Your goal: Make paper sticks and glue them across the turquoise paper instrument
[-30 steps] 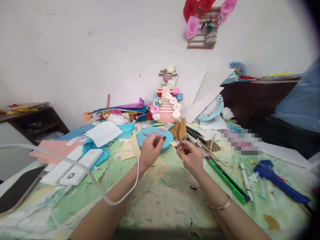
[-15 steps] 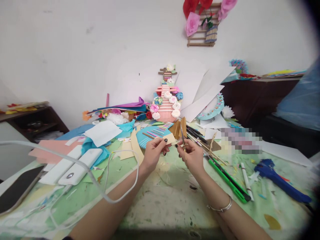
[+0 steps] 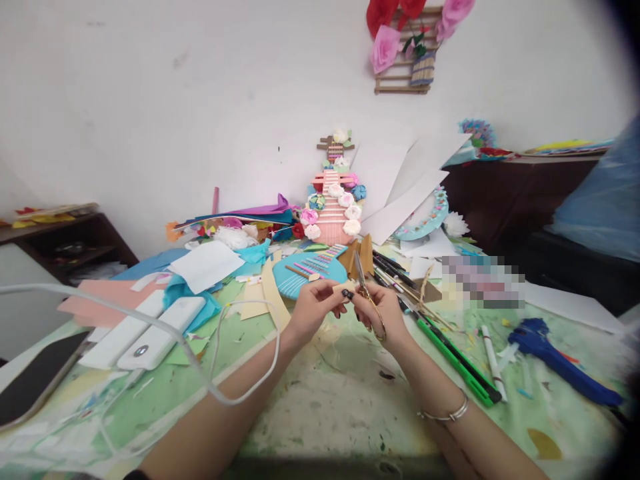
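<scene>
Between the fingertips of my left hand (image 3: 316,308) is a small piece of cream paper (image 3: 342,288), pinched at its edge. My right hand (image 3: 384,315) is closed around a pair of gold-handled scissors (image 3: 361,272), their blades pointing up and away from me. The right thumb and fingertips meet the cream paper beside the left thumb. Just beyond both hands lies a light blue lute-shaped craft piece (image 3: 295,272) with white strings and several coloured sticks on it.
A pink flower-covered lute model (image 3: 331,217) leans on the wall. At right lie a green utility knife (image 3: 455,360), a white marker (image 3: 494,363) and a blue glue gun (image 3: 565,363). White power banks (image 3: 163,333), a phone (image 3: 40,380) and a looping white cable (image 3: 185,340) are at left.
My hands have come together, and the right fingertips now touch the cream paper. The scissors have tilted left at the tip, and the paper has been turned, showing less of itself.
</scene>
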Tool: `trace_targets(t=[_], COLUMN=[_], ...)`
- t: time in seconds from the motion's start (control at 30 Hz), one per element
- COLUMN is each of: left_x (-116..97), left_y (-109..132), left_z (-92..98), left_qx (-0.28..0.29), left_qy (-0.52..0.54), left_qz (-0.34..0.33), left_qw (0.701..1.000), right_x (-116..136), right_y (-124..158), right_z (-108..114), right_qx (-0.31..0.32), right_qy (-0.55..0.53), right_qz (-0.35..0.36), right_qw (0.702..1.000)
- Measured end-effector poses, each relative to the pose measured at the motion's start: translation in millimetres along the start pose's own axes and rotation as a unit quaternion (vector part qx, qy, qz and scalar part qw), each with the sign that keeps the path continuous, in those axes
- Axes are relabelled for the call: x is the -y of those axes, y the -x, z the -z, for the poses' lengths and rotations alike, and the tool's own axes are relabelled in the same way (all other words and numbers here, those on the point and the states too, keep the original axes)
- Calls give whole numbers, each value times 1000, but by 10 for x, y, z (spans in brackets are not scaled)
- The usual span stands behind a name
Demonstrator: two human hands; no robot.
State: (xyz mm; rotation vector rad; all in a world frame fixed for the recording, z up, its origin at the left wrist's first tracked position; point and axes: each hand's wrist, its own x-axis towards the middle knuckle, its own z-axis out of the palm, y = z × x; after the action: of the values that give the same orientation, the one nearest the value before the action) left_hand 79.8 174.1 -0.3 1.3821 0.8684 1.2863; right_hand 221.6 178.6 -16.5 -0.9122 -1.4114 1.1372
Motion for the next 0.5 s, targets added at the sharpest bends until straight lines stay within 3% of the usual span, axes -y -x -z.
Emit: trace_targets(t=[0.27, 0.5], left_x=[40, 18], left_y=[-32, -47], left_z=[66, 124], left_qx=[26, 16], left_qy=[41, -14], left_qz=[36, 31], left_qw=[998, 999], right_x=[-12, -42], right_y=[-8, -8], right_z=[18, 26], right_qx=[38, 20], right_qy=[-8, -7], right_qz=[0, -9], right_qw=[999, 1000])
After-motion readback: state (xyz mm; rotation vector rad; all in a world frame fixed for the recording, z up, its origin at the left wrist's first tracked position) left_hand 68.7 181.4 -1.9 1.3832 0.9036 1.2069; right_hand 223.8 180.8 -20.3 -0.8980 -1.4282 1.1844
